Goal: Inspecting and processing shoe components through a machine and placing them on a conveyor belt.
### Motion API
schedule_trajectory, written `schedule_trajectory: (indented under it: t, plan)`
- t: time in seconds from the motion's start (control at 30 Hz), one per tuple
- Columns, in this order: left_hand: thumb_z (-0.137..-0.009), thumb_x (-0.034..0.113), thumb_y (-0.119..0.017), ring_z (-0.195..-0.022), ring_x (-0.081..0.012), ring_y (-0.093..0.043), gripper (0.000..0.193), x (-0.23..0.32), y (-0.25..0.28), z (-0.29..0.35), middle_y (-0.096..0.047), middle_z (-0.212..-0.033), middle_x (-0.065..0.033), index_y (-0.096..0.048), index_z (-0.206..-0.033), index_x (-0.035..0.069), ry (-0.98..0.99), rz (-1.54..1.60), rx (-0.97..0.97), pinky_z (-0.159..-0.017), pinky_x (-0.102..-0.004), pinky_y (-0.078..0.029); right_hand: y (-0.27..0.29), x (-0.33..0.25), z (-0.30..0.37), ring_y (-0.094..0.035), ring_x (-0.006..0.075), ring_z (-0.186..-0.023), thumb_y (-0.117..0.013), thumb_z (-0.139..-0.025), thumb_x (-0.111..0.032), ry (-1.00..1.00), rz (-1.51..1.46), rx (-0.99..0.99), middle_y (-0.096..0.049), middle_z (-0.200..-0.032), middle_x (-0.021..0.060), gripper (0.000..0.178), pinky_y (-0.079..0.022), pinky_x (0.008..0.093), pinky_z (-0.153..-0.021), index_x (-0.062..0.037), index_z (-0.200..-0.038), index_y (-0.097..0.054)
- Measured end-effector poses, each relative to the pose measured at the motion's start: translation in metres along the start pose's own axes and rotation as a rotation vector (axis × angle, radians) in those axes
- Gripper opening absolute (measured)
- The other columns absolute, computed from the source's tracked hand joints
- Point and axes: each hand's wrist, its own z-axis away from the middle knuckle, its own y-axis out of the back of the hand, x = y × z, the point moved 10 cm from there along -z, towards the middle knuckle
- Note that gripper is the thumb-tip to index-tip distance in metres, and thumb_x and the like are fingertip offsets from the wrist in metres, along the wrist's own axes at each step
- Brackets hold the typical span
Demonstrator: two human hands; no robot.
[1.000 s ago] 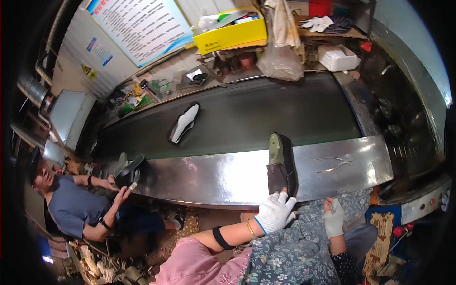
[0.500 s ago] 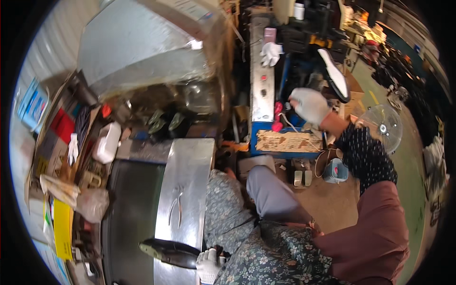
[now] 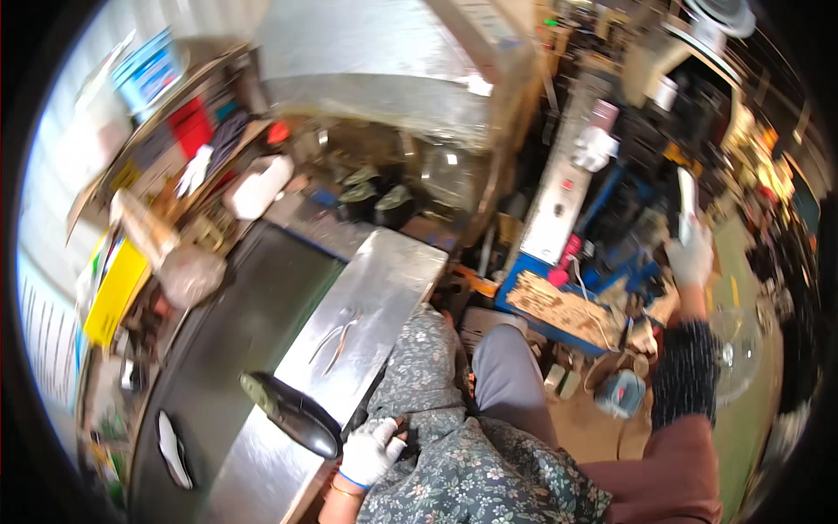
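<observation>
My right hand [image 3: 690,255], in a pale glove, reaches far out to the right. Its fingers are closed on the lower end of a white shoe sole [image 3: 688,194], which stands up narrow and blurred. My left hand [image 3: 368,452], in a white glove with bare fingertips, is beside the metal bench top [image 3: 384,271], close against my apron. Its fingers are curled, and what they hold is hidden. Right next to it, a dark, glossy shoe upper [image 3: 297,416] lies tilted at the bench edge. Pliers [image 3: 334,342] rest on the metal.
A black conveyor belt [image 3: 236,323] at left carries a white-and-dark sole [image 3: 174,449]. Several dark shoes [image 3: 375,201] stand under a metal hood [image 3: 367,79]. A blue-framed machine [image 3: 559,301], a small bucket [image 3: 621,393] and a fan [image 3: 736,354] are to the right.
My view has swung, shifting the scene. My right hand has moved outward from over the machine to the white sole and closed on it. My left hand stays near the dark shoe upper.
</observation>
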Motion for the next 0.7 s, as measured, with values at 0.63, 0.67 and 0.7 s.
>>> schedule_trajectory:
  t: [0.63, 0.67, 0.7]
  plan:
    - [-0.09, 0.049, -0.066, -0.087, -0.027, -0.068, 0.055, 0.011, 0.063, -0.057, -0.07, -0.093, -0.0141, -0.061, -0.115, 0.0, 0.199, 0.662, 0.002, -0.078, -0.0388, -0.052, 0.047, -0.332, 0.375, -0.049, 0.0301, -0.133, -0.088, -0.069, -0.05, -0.131, -1.953, -1.99, -0.039, -0.153, 0.0189, 0.12, -0.04, 0.044, -0.111, 0.0001, -0.155, -0.022]
    - [-0.087, 0.054, -0.066, -0.087, -0.034, -0.068, 0.06, 0.017, 0.049, -0.047, -0.069, -0.093, -0.0187, -0.058, -0.116, 0.002, 0.171, 0.503, -0.139, -0.078, -0.0431, -0.051, 0.036, -0.323, 0.392, -0.057, 0.0248, -0.125, -0.092, -0.068, -0.039, 0.04, -1.647, -2.045, -0.056, -0.138, 0.0153, 0.105, -0.045, 0.0364, -0.106, 0.0058, -0.146, -0.038]
    - [-0.084, 0.058, -0.067, -0.087, -0.041, -0.067, 0.065, 0.029, 0.028, -0.038, -0.067, -0.093, -0.0232, -0.056, -0.118, 0.004, 0.102, 0.385, -0.314, -0.077, -0.0475, -0.05, 0.033, -0.311, 0.411, -0.059, 0.0189, -0.119, -0.091, -0.069, -0.032, 0.184, -1.456, -2.179, -0.064, -0.127, 0.0106, 0.093, -0.045, 0.0312, -0.104, 0.0084, -0.14, -0.046]
